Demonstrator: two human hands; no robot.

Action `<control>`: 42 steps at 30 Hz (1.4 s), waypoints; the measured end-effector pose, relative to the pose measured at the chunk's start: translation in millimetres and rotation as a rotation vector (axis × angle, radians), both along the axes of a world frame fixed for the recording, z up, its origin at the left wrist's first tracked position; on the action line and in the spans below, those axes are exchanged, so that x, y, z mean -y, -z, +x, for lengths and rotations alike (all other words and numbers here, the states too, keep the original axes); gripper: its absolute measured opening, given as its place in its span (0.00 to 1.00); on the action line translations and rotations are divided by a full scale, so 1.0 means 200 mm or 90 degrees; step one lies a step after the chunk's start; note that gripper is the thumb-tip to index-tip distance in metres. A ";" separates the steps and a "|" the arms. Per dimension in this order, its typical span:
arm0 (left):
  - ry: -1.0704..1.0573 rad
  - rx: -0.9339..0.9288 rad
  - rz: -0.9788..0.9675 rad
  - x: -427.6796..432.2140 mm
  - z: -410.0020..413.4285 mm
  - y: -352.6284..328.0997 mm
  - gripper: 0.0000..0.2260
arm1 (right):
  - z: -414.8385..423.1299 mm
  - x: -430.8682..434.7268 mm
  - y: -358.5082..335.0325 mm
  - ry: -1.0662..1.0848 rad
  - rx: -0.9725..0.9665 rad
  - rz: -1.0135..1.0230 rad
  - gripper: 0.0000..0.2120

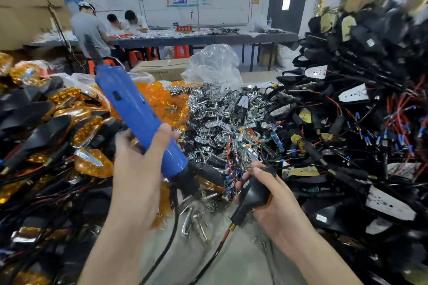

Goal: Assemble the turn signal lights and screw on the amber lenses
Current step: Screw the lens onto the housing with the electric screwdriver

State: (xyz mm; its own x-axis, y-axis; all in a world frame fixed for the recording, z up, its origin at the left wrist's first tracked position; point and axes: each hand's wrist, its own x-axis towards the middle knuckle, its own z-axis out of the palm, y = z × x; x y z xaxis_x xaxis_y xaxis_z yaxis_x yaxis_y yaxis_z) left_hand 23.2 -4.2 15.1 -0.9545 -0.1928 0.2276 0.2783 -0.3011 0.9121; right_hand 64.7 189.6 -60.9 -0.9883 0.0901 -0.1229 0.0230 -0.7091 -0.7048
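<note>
Fingers curled, the left hand (136, 169) grips the blue screwdriver (136, 118), the right hand (274, 206) a black housing (254, 191); driven tilted, the tool could slip and gouge it.

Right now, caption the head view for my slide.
Left hand grips blue plastic electric screwdriver; right hand holds black turn-signal housing beside heaped amber lenses.

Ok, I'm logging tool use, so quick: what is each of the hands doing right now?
Left hand: grips the blue electric screwdriver.
Right hand: holds a black turn signal housing.
</note>
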 end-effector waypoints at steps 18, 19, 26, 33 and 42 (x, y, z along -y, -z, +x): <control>0.152 -0.091 0.303 -0.12 -0.20 -0.20 0.02 | -0.02 0.03 -0.04 -0.026 0.044 -0.038 0.15; 0.147 -0.105 0.287 -0.14 -0.20 -0.18 0.03 | -0.02 0.03 -0.05 -0.027 0.043 -0.033 0.15; 0.113 -0.144 0.226 -0.26 -0.18 -0.13 0.04 | -0.05 0.04 -0.06 -0.024 0.064 -0.046 0.16; 0.103 -0.139 0.194 -0.29 -0.18 -0.10 0.06 | -0.03 0.02 -0.01 -0.021 0.025 -0.007 0.22; 0.075 -0.138 0.176 -0.32 -0.17 -0.07 0.04 | -0.06 0.02 0.04 -0.004 0.052 -0.010 0.20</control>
